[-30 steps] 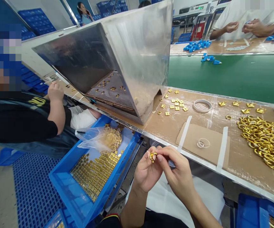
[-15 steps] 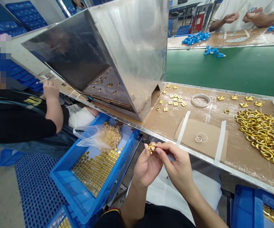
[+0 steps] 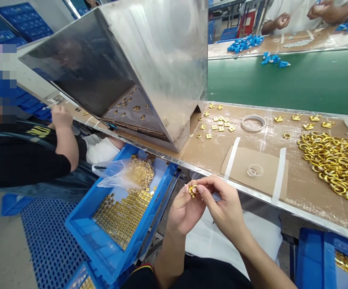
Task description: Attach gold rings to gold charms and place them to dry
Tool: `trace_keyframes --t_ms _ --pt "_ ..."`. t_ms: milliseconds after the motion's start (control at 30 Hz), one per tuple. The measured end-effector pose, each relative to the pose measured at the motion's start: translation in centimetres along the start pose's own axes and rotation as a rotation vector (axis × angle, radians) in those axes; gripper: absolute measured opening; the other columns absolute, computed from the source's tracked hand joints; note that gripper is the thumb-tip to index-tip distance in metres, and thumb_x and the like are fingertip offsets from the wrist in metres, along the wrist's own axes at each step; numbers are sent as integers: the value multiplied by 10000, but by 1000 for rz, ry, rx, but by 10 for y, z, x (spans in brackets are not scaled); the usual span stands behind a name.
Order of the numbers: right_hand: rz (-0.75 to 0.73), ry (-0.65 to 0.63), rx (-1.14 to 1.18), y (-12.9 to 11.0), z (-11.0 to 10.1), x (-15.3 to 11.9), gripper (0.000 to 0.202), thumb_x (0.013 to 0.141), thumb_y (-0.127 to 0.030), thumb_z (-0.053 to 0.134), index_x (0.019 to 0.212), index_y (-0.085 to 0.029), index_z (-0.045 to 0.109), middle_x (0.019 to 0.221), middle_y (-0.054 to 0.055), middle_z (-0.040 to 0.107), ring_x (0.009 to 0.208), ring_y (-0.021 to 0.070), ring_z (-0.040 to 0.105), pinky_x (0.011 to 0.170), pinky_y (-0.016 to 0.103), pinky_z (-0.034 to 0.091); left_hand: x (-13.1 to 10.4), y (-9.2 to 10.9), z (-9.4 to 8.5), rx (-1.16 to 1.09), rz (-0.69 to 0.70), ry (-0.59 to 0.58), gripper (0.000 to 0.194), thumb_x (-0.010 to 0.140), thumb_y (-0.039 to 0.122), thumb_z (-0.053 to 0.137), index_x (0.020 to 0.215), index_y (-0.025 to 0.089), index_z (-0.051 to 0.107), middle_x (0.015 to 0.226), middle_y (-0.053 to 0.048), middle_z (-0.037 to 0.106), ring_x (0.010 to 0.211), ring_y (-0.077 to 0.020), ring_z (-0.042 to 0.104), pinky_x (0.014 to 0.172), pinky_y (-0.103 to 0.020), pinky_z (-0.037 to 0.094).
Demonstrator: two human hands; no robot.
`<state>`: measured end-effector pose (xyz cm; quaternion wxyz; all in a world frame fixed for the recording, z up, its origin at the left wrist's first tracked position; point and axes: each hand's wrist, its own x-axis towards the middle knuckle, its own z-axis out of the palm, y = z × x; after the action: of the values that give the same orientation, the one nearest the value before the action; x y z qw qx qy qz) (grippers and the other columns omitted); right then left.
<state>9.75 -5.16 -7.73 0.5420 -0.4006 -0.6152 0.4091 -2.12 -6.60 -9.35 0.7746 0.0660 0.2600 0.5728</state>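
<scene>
A gold-coloured ring is pinched between both my hands, just off the bench's front edge. My left hand grips its thicker, square-topped side, palm partly turned up. From the right, the thumb and fingertips of my right hand close on the ring's band. The fingers hide some of the ring. Beyond my hands, a small clear round dish sits on a piece of cardboard taped to the bench. Farther right lies a big heap of gold rings.
A metal hood stands on the bench at the left. Below it, a blue crate holds rows of gold pieces and a plastic bag. A tape roll lies near small gold parts. Co-workers sit left and across the green belt.
My hands keep their hold on the ring and have barely moved. The view has shifted slightly. Across the belt, a co-worker's hands have moved a little.
</scene>
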Motion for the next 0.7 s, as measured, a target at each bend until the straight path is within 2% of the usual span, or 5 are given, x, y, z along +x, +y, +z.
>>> trace_keyframes --t_ms 167,367,600,700 --pt "-93 -20 -12 -3 1 2 126 961 -135 633 926 -225 714 832 7 700 743 142 644 668 246 530 -3 4 6 4 12 -33 296 733 320 905 723 167 651 746 11 596 814 -157 618 878 -294 510" --pt "-87 25 -9 3 9 1 128 956 -138 629 902 -217 713 810 19 674 723 158 641 641 267 543 -1 6 6 -28 26 0 289 784 255 851 710 182 581 720 30 541 739 -127 597 809 -253 525" --pt "-87 43 26 11 16 -3 153 961 -115 616 965 -225 723 849 21 685 758 156 661 666 260 561 3 7 3 11 26 66 274 828 218 790 691 185 556 737 18 525 747 -136 583 846 -279 521" --pt "-101 56 -8 10 15 -4 169 960 -100 617 976 -227 727 866 23 680 783 157 672 703 259 572 3 7 4 22 16 52 285 808 222 810 694 186 552 755 18 520 763 -130 583 863 -258 519"
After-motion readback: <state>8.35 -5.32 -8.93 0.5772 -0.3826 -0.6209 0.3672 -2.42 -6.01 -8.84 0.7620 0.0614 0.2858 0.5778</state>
